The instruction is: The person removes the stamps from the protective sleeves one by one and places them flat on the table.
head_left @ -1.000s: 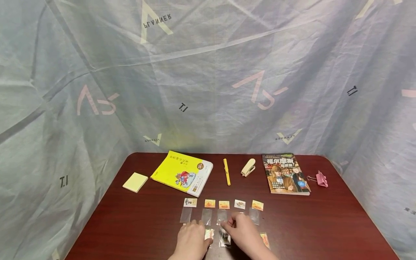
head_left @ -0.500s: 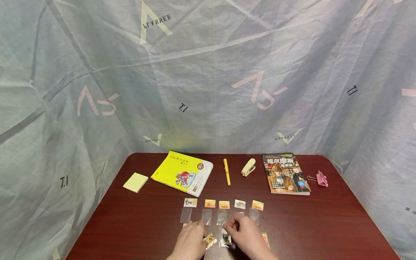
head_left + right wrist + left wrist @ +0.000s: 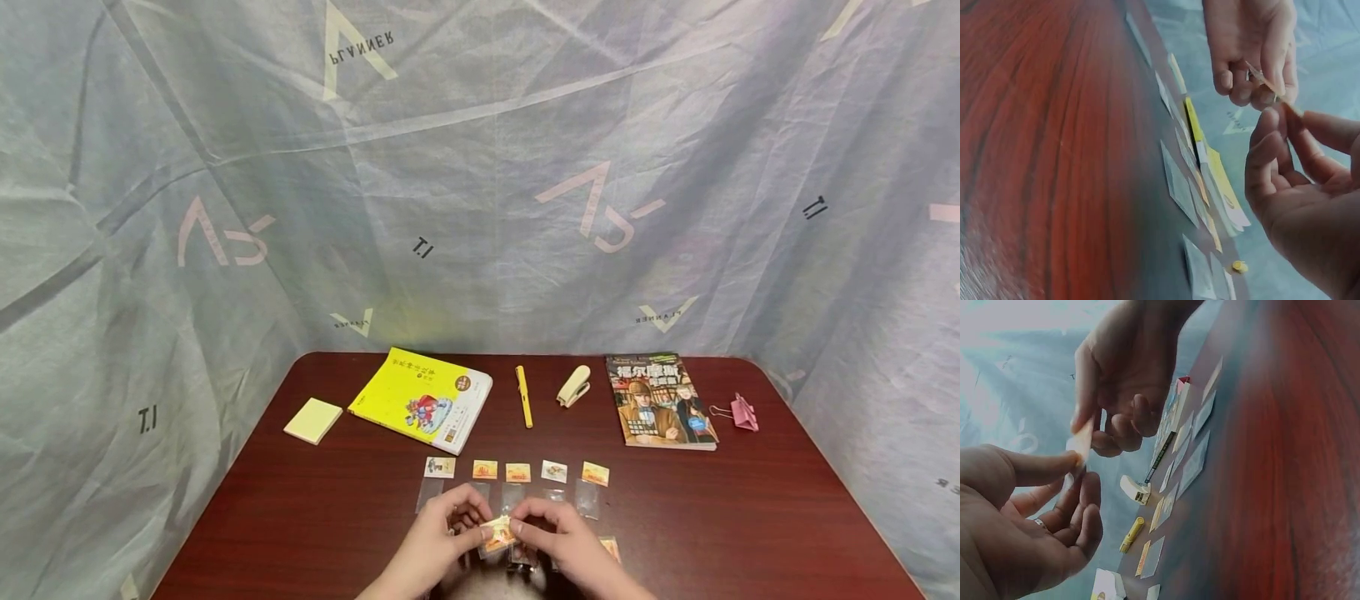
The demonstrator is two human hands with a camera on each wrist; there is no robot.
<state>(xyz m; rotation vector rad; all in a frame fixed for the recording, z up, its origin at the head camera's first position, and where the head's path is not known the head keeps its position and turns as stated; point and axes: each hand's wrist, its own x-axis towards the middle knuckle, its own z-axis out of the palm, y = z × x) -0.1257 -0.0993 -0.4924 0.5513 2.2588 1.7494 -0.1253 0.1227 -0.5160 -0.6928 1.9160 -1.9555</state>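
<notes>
Between both hands a small orange-and-yellow picture card (image 3: 498,533), seemingly in a clear plastic sleeve, is held above the table. My left hand (image 3: 441,533) pinches its left side with thumb and fingers, and my right hand (image 3: 561,535) pinches its upper right corner. Seen edge-on in the left wrist view, the card (image 3: 1082,442) spans the gap from one hand's fingertips to the other's. Just below it on the table lies a dark sleeved card (image 3: 522,557), partly hidden. Farther off is a row of small cards, such as the orange card (image 3: 517,472), with clear sleeves (image 3: 587,498) below them.
At the back lie a yellow book (image 3: 420,400), a yellow pen (image 3: 523,397), a cream stapler (image 3: 573,387) and a comic-style book (image 3: 660,402). A sticky-note pad (image 3: 312,421) is at the left, a pink binder clip (image 3: 742,413) at the right. Another orange card (image 3: 611,550) lies beside my right hand.
My left hand has lifted the orange card off the table and turned toward the middle. My right hand has left the dark sleeved card and now grips the orange one too.
</notes>
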